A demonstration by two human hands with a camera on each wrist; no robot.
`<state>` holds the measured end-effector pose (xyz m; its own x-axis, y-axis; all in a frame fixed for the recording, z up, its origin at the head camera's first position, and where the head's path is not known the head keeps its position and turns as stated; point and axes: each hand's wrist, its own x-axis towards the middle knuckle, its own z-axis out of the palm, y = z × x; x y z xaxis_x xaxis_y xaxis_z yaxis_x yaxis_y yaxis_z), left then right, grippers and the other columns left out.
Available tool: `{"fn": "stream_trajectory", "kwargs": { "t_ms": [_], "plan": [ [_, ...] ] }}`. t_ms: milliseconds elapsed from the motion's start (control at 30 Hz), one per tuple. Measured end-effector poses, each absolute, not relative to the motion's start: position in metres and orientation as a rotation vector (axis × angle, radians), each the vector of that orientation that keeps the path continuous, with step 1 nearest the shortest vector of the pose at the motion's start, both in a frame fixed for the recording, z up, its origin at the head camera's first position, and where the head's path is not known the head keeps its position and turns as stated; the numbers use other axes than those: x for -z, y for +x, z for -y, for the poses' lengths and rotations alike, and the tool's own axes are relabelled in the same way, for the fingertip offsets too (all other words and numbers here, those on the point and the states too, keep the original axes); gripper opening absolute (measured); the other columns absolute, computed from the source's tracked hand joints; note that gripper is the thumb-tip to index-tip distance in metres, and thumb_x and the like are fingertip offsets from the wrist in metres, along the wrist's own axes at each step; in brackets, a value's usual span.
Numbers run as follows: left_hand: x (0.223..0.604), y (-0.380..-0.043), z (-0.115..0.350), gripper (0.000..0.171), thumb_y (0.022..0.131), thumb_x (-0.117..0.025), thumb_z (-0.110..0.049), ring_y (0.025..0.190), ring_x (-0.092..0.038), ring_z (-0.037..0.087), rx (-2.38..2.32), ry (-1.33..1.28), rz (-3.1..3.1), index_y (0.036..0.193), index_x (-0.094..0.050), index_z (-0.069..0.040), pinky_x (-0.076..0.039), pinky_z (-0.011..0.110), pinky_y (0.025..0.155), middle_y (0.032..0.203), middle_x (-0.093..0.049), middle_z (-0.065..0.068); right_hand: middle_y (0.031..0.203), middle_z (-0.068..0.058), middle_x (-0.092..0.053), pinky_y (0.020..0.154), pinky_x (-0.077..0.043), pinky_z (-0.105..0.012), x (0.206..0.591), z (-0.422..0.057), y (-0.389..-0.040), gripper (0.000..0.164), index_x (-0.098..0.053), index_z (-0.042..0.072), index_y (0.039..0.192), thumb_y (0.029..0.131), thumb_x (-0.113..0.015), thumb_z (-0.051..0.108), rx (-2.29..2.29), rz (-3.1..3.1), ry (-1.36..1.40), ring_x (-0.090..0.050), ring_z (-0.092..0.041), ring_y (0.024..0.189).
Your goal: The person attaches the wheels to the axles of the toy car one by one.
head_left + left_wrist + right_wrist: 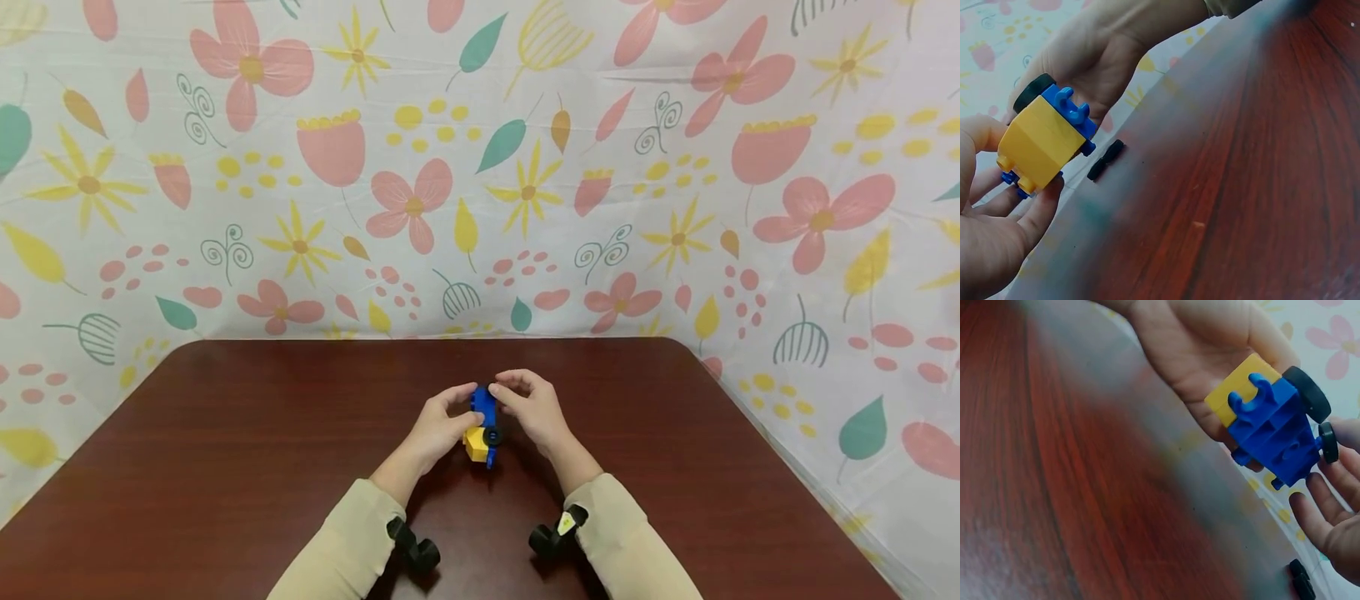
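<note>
Both hands hold a toy car up over the table in the head view. It has a blue chassis (1275, 434) and a yellow block (1041, 144) with studs at one end. The left hand (438, 429) grips the car from the left, thumb near the yellow block. At the car's far end, the right hand (536, 412) pinches a small black wheel (1329, 442) between thumb and fingers. A larger black wheel (1308, 394) sits on the same side. Opposite, bare blue axle stubs (1241, 456) stick out. A blue hook (1072, 107) projects from the yellow end.
Small black pieces (1107, 160) show beyond the car in the left wrist view. The dark red-brown table (300, 500) meets a flower-printed cloth (412, 275) behind it. Black wrist cameras (420, 554) hang below both sleeves.
</note>
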<state>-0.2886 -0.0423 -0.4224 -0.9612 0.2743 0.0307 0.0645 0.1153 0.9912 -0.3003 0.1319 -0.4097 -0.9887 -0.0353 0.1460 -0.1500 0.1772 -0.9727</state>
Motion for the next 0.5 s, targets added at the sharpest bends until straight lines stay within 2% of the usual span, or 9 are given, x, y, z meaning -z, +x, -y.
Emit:
{"fn": "stream_trajectory", "kwargs": {
  "t_ms": [100, 300, 500],
  "plan": [
    [0.4237, -0.2881, 0.0411, 0.055, 0.089, -0.064, -0.017, 0.106, -0.061, 0.022, -1.954, 0.371, -2.229, 0.14, -0.046, -0.008, -0.054, 0.029, 0.081, 0.138, -0.048, 0.016, 0.107, -0.008, -0.062, 0.083, -0.055, -0.035, 0.4097, -0.1323, -0.3005, 0.04, -0.063, 0.0, 0.117, 0.086, -0.069, 0.026, -2.109, 2.315, 0.081, -0.062, -0.015, 0.091],
    [0.4244, -0.2869, 0.0414, 0.055, 0.089, -0.063, -0.016, 0.11, -0.059, 0.025, -1.959, 0.377, -2.229, 0.14, -0.045, -0.007, -0.053, 0.031, 0.084, 0.136, -0.05, 0.015, 0.111, -0.006, -0.06, 0.081, -0.054, -0.033, 0.4112, -0.1307, -0.2976, 0.045, -0.057, -0.003, 0.124, 0.09, -0.064, 0.025, -2.372, 2.225, 0.046, -0.062, -0.015, 0.094],
    [0.4246, -0.2857, 0.0419, 0.055, 0.089, -0.063, -0.017, 0.111, -0.059, 0.026, -1.958, 0.376, -2.218, 0.141, -0.045, -0.009, -0.053, 0.033, 0.086, 0.139, -0.047, 0.016, 0.128, -0.011, -0.051, 0.087, -0.05, -0.038, 0.4136, -0.1291, -0.2974, 0.053, -0.045, 0.007, 0.137, 0.092, -0.06, 0.031, -2.509, 2.223, 0.073, -0.06, -0.019, 0.105]
  ]
}}
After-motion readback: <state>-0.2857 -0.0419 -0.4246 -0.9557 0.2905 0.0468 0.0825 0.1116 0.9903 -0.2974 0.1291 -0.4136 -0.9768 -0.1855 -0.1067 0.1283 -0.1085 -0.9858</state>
